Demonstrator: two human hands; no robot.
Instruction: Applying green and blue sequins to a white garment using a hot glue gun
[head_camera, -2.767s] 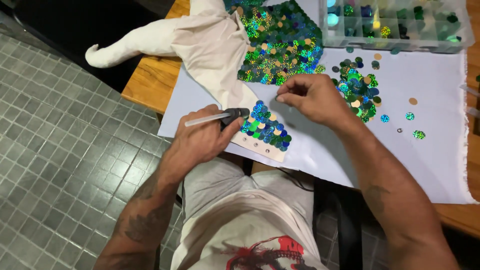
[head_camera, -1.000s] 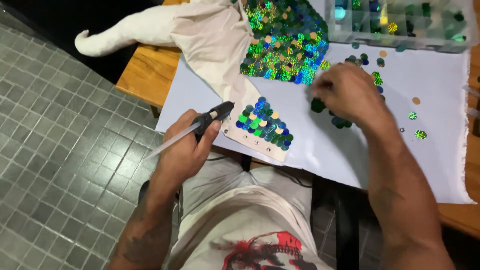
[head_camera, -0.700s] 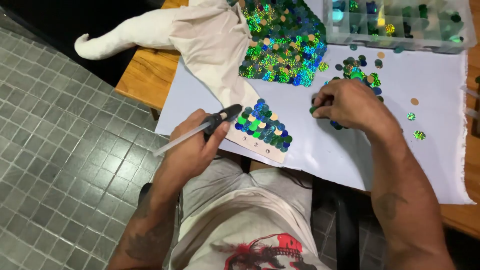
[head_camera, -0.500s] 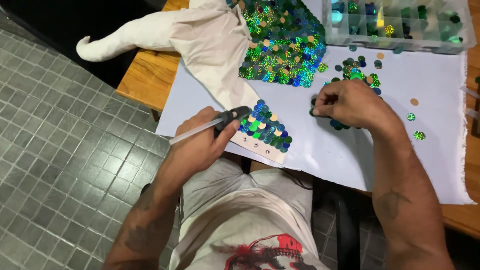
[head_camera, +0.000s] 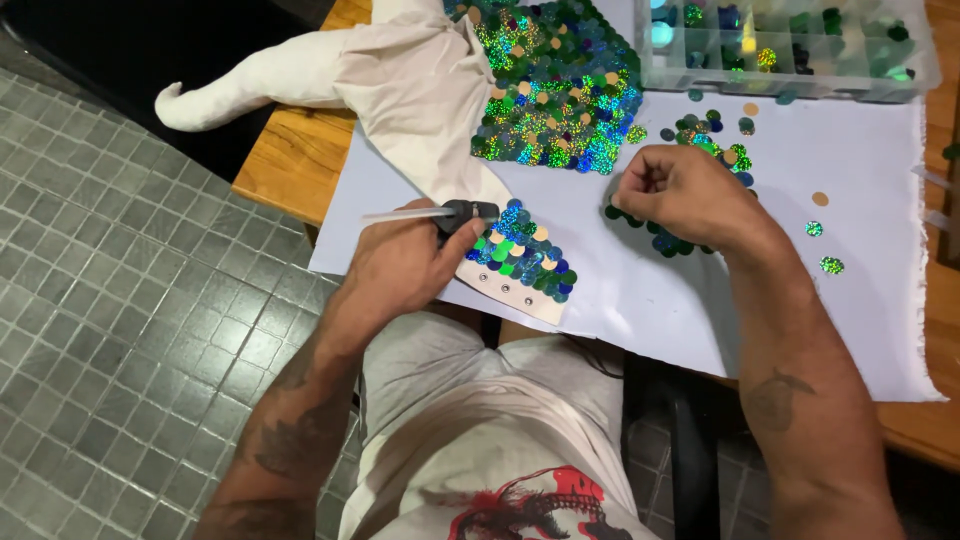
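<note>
From the head camera, the person sits at the near edge of a wooden table (head_camera: 300, 160) covered by a white paper sheet (head_camera: 800, 290).

The left hand (head_camera: 400, 270) is closed around a glue gun (head_camera: 462, 213), fingers wrapped on the black body, with a pale glue stick (head_camera: 400, 214) sticking out behind. The gun's long axis lies almost level across the view, the stick end pointing toward the table's left edge and the nozzle pointing right, onto a white strip of card (head_camera: 515, 290). The strip sits at the sheet's near edge, just beside the left hand, its upper part covered in overlapping blue and green sequins, its lower edge bare; it slants down to the right. Held this way, the nozzle probably meets the row being filled.

The right hand (head_camera: 685, 195) is curled nearly shut, fingertips pinched together over a loose pile of sequins (head_camera: 700, 135); whether it has one pinched cannot be told.

Toward the far edge lie a white fabric piece (head_camera: 400, 80) with a sequinned patch (head_camera: 560, 90), and a clear compartment box (head_camera: 790, 45) at the far right corner, within reach for refills.
</note>
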